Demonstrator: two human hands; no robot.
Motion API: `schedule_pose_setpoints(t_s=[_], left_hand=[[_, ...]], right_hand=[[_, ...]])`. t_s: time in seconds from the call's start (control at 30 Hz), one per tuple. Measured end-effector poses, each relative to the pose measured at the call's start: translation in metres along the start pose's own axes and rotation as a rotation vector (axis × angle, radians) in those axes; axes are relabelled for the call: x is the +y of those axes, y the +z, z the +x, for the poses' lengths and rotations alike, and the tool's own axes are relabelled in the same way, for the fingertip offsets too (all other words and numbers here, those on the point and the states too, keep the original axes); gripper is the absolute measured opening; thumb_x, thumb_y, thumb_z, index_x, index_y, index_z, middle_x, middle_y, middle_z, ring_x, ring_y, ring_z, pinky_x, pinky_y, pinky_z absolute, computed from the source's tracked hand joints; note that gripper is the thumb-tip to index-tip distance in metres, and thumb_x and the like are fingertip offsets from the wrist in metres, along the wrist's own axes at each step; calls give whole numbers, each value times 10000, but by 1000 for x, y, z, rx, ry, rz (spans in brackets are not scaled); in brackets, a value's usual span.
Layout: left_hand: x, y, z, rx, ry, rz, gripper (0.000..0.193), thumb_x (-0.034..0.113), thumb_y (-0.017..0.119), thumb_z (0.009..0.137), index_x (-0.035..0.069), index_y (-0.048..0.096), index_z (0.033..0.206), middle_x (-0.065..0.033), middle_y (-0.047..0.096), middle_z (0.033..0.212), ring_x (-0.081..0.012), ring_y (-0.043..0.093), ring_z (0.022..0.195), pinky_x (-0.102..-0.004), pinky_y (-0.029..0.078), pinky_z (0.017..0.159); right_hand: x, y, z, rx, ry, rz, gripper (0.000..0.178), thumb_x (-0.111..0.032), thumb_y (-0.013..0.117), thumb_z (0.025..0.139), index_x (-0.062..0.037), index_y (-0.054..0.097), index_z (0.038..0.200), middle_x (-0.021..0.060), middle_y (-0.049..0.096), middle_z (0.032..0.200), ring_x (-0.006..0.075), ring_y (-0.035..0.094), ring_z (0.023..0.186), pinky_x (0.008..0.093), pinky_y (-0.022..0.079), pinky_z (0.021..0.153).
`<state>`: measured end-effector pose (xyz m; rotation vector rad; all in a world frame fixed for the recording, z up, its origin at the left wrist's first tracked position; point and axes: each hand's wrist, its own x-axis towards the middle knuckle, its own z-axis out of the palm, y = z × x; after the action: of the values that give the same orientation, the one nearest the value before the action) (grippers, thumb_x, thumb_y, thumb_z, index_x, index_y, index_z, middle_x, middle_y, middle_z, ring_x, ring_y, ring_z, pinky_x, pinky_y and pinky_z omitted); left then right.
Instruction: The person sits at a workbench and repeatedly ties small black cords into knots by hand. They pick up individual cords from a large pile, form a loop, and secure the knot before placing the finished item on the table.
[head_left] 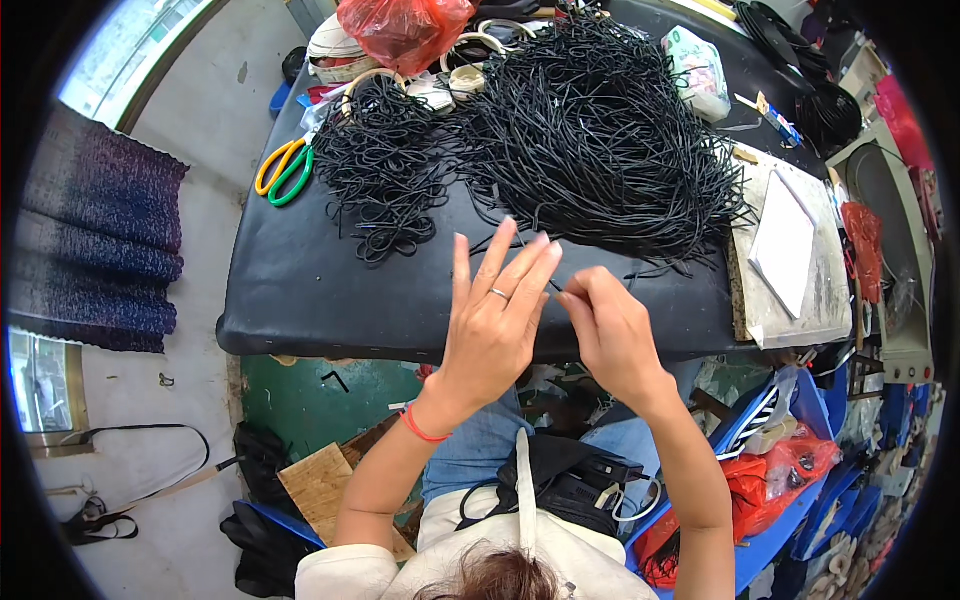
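Observation:
My left hand (492, 320) is raised over the near part of the black table (330, 300), back upward, with its fingers stretched and spread. My right hand (618, 332) is closed in a pinch just right of it. A short bit of thin black cord (556, 286) shows between the hands, at the right fingertips; most of it is hidden. Beyond my hands lies a big heap of cut black cords (610, 140). To its left sits a smaller pile of looped black cords (385, 165).
Scissors with orange and green handles (290, 172) lie at the table's left edge. A red plastic bag (405, 30) and a tissue pack (697, 72) stand at the back. On the right, a white pad (785, 245) rests on a worn board (742, 290). Below right is a blue bin (770, 540).

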<state>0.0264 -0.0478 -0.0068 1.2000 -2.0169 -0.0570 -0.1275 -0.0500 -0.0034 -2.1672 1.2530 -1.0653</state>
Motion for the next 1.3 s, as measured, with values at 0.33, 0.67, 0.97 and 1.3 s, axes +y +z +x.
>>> schedule_pose_setpoints(t_s=[0.33,0.67,0.97,1.3], left_hand=[[9,-32,6,-592,-670,-1065,172,55,569,861,-15,636,1003,-65,645,889,-89,576,711,-230,486,639],[25,0,-11,-291,-1034,-1514,215,142,552,896,-9,588,1045,-107,645,936,-165,645,820,-244,557,632],[22,6,-20,-252,-936,-1385,190,106,587,872,11,605,1035,-50,641,923,-120,622,785,-231,517,692],[13,-4,-11,-276,-1095,-1606,123,95,521,890,21,595,957,-65,610,925,-97,581,765,-307,504,817]], right_hand=[[-19,-48,-20,263,17,-173,207,32,678,720,-28,644,915,94,570,786,203,573,654,283,464,566],[-28,-18,-21,289,151,4,146,37,616,771,-7,612,911,90,561,822,189,573,658,285,464,566],[-26,-9,-26,207,245,207,221,52,595,772,-19,627,980,108,589,833,202,601,676,296,481,590],[-15,-29,-36,186,62,-104,204,8,673,712,-20,630,909,92,581,773,223,580,652,303,470,562]])
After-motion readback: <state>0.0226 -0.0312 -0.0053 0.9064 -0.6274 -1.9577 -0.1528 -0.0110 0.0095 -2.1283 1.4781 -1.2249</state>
